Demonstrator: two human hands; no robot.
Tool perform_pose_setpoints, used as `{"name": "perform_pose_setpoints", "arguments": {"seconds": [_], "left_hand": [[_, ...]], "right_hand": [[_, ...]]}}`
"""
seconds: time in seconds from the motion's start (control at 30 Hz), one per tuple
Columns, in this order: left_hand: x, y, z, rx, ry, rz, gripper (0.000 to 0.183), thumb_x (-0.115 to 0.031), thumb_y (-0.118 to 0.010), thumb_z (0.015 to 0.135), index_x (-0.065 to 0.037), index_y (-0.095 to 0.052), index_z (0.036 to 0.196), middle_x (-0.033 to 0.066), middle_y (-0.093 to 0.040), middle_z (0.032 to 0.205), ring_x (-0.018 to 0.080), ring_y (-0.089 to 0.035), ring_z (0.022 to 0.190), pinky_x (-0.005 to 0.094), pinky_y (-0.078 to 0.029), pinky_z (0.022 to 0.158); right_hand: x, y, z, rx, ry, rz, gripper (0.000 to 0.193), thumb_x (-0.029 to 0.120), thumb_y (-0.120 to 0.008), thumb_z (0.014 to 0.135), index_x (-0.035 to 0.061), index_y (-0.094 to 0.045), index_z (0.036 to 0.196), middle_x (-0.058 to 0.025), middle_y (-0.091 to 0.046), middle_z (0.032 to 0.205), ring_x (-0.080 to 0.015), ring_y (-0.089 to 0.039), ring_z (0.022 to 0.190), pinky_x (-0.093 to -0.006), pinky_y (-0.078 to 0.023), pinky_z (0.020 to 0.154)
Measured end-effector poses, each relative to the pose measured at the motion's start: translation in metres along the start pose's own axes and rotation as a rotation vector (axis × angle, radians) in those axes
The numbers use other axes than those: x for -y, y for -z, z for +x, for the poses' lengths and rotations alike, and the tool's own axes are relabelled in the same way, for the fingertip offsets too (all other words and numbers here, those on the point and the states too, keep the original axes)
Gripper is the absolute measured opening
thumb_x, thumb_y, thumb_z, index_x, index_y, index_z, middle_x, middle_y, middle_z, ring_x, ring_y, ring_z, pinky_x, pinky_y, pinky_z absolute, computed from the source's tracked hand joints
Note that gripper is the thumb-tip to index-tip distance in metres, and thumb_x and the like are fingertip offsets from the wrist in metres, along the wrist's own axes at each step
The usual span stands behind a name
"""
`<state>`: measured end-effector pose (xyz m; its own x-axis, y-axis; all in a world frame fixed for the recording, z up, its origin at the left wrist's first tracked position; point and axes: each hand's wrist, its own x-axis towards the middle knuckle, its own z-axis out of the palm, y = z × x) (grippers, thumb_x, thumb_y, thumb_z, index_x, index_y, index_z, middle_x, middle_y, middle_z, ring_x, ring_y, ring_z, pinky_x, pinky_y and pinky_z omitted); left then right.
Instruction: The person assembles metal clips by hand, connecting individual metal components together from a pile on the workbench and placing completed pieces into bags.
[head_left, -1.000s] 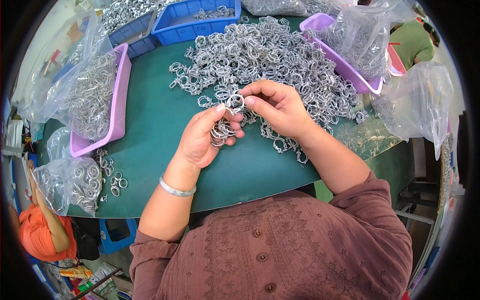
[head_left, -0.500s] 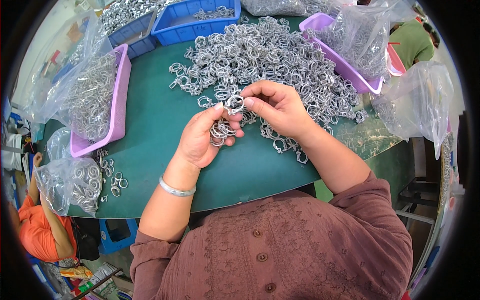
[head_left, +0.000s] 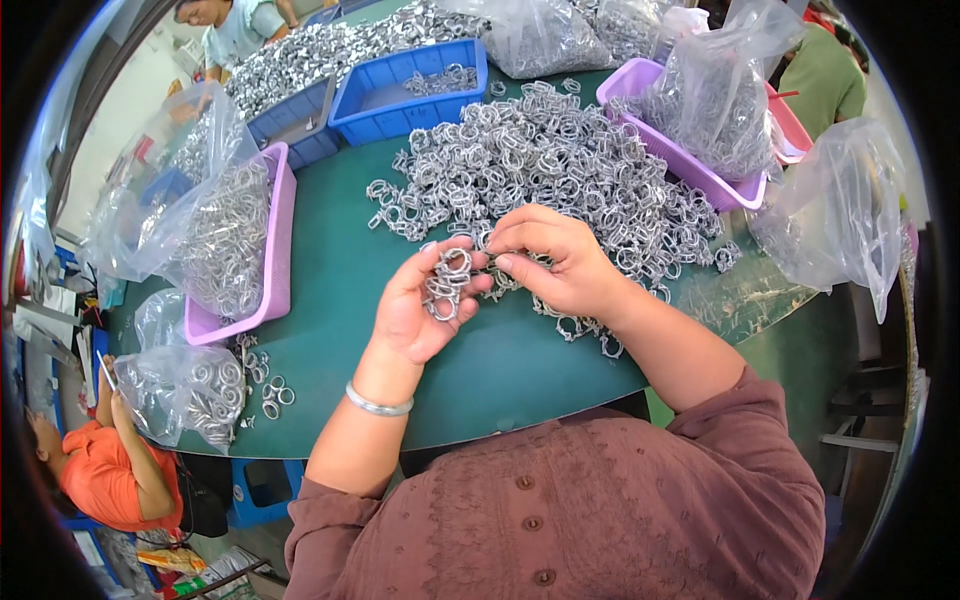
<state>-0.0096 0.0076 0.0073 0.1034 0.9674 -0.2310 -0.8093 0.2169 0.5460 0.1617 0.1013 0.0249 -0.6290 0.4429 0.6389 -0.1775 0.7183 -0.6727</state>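
Observation:
Several silvery metal rings (head_left: 446,287) lie in my left hand (head_left: 403,318), its palm turned up and its fingers curled around them. My right hand (head_left: 562,265) is just to the right, thumb and forefinger pinched close to the left fingertips. What that pinch holds, if anything, is too small to make out. Beyond both hands spreads a large heap of similar metal rings (head_left: 560,150) on the green tabletop (head_left: 330,210). Its near edge runs partly behind my right hand.
On the left, a purple basket (head_left: 282,235) carries a bag of rings; a bag of spiral metal pieces (head_left: 210,390) lies nearer. Blue bins (head_left: 400,118) stand behind the heap. Another purple basket (head_left: 690,165) is at right. A person in orange (head_left: 115,475) sits at left; others are farther off.
The ring held up between both hands now rests among the others in my left hand. My right fingers have come lower, beside the left fingertips. The whole view has shifted somewhat.

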Motion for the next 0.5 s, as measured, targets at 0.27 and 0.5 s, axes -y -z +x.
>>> {"name": "perform_pose_setpoints", "arguments": {"seconds": [0.27,0.5], "left_hand": [[-0.063,-0.019,0.016,-0.145,-0.197,0.095,0.021,-0.018,-0.05,0.086,-0.004,-0.054,0.101,0.0117,-0.06,0.093,0.023,-0.06,0.078,0.0261,-0.051,0.054],[-0.118,-0.038,-0.013,-0.178,-0.289,0.303,0.025,-0.02,-0.051,0.085,-0.002,-0.05,0.103,0.0116,-0.057,0.089,0.0185,-0.056,0.07,0.0193,-0.043,0.045]], "right_hand": [[-0.006,-0.005,0.001,-0.01,0.035,-0.1,0.01,0.004,-0.06,0.072,0.0037,-0.059,0.082,-0.0086,-0.059,0.082,-0.0262,-0.058,0.077,-0.034,-0.047,0.067],[-0.005,-0.002,-0.003,-0.017,0.015,-0.087,0.01,0.0,-0.06,0.072,0.003,-0.06,0.082,-0.0093,-0.058,0.081,-0.0227,-0.057,0.072,-0.0292,-0.046,0.06]]}}
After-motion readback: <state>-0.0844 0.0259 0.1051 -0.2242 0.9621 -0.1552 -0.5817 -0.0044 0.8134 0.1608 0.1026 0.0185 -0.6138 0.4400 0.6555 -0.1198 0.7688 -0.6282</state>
